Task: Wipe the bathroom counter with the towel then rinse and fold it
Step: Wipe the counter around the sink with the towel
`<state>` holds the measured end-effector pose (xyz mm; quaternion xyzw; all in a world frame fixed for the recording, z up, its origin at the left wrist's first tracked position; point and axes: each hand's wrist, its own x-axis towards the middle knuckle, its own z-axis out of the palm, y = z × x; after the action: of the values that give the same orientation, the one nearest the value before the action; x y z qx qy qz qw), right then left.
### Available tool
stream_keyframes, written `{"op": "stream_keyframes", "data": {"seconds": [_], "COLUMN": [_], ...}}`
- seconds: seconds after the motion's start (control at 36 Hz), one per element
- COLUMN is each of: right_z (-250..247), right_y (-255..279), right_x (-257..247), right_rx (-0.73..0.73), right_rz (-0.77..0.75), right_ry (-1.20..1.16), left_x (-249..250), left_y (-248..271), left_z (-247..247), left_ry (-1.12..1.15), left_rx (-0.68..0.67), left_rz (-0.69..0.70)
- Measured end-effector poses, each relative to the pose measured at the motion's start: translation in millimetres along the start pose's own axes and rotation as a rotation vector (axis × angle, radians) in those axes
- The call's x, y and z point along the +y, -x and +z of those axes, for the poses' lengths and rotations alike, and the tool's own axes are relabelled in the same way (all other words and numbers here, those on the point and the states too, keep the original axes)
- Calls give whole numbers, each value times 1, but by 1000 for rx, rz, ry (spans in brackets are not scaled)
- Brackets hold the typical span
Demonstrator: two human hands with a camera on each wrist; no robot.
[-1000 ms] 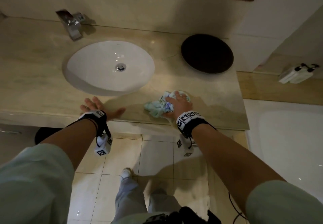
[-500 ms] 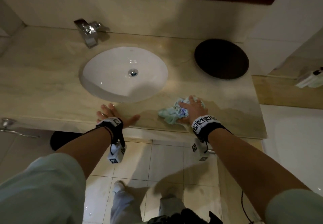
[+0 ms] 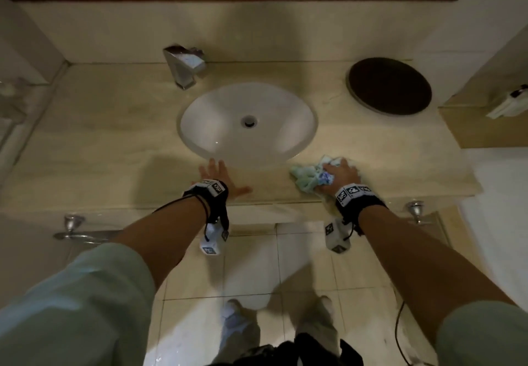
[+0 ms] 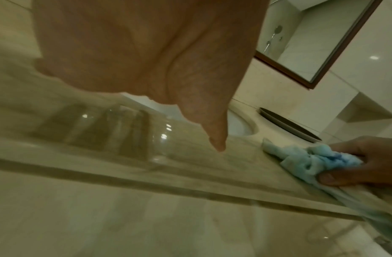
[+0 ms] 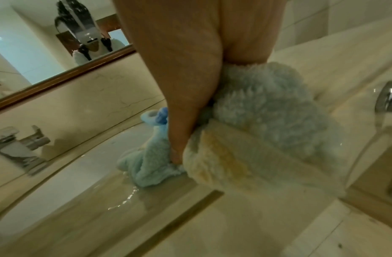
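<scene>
- The towel (image 3: 310,176), a pale blue fleecy cloth bunched into a wad, lies on the counter (image 3: 108,125) near its front edge, just right of the sink (image 3: 248,122); one fold appears to hang over that front edge in the right wrist view.
- The right hand (image 3: 341,175) presses down on the wad, fingers and thumb curled into the pile and gripping it.
- The left hand (image 3: 218,178) lies flat on the counter at the front rim of the sink, fingers straight and spread, holding nothing.
- The towel looks soft, light and limp; it will likely squash and trail loose ends instead of sliding as one piece. A hold over the middle of the bunch seems best, with the stray folds gathered in.
- Glints beside the towel suggest a wet, slick surface.
- Open room lies along the front strip toward the right corner and on the long left stretch of the counter. The dark round tray (image 3: 389,85) sits at the back right, the faucet (image 3: 184,68) at the back behind the sink.
</scene>
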<state>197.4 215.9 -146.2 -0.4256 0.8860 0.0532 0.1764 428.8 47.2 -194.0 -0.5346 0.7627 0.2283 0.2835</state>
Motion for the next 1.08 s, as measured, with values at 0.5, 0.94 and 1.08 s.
{"op": "stream_keyframes", "data": {"seconds": [0.5,0.94,1.08], "right_z": [50,23,42], "right_y": [-4,-13,14], "right_x": [-127,-136,-147], "right_rx": [-110,-115,-62], "right_rz": [52,41,-11], "right_ry": [-33,17,48], "left_x": [-165,-168,-168], "left_y": [-12,-14,-13], "left_z": [-18,-6,-8], "left_ry": [32,33,27], "left_rx": [51,83,64], "left_rz": [73,87,83]}}
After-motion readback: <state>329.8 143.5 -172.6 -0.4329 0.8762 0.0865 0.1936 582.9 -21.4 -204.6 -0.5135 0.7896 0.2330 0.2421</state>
